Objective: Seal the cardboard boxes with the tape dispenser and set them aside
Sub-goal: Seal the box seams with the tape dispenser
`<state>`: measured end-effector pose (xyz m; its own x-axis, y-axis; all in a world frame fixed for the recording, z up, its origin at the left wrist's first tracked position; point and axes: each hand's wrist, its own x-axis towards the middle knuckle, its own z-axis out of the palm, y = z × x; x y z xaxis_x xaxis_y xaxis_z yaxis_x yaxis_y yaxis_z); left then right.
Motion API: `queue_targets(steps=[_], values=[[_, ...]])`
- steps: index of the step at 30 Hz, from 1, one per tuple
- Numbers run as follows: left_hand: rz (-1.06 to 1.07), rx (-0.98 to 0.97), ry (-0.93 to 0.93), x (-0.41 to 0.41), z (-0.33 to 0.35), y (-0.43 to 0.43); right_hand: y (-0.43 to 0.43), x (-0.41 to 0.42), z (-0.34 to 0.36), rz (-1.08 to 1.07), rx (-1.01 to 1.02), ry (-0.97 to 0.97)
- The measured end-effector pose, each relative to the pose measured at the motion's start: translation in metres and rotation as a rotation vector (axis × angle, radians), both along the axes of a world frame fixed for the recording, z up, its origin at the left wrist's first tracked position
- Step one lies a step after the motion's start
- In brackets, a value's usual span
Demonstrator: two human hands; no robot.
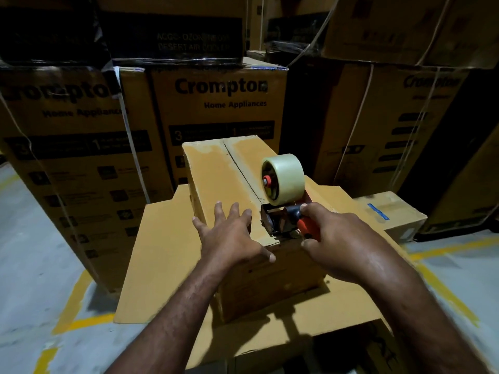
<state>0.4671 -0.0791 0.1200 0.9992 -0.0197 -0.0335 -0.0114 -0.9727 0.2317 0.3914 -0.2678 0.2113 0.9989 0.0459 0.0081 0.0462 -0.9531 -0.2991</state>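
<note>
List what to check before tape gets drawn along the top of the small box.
1. The left hand presses flat on the box top, beside the seam: ok.
2. The right hand grips the tape dispenser by its orange handle: ok.
3. Dispenser mouth sits at the seam's near end: ok.
4. Top flaps closed, meeting along the seam: ok.
5. Tape end stuck to the box's near face: cannot tell, hidden by the dispenser.
6. Seam ahead free of objects: ok.
</note>
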Motion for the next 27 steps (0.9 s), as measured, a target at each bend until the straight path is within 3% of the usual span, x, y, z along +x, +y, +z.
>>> queue_targets(steps=[6,13,27], values=[[-0.064,0.040,0.020,0.006,0.002,0.004,-0.012,-0.014,-0.004,-0.013,0.047,0.028],[-0.475,0.003,0.083,0.032,0.016,0.007,-0.013,-0.031,-0.012,-0.036,0.093,0.031],[-0.478,-0.055,0.158,0.051,0.007,0.011,0.002,-0.054,-0.013,-0.029,0.079,-0.027]])
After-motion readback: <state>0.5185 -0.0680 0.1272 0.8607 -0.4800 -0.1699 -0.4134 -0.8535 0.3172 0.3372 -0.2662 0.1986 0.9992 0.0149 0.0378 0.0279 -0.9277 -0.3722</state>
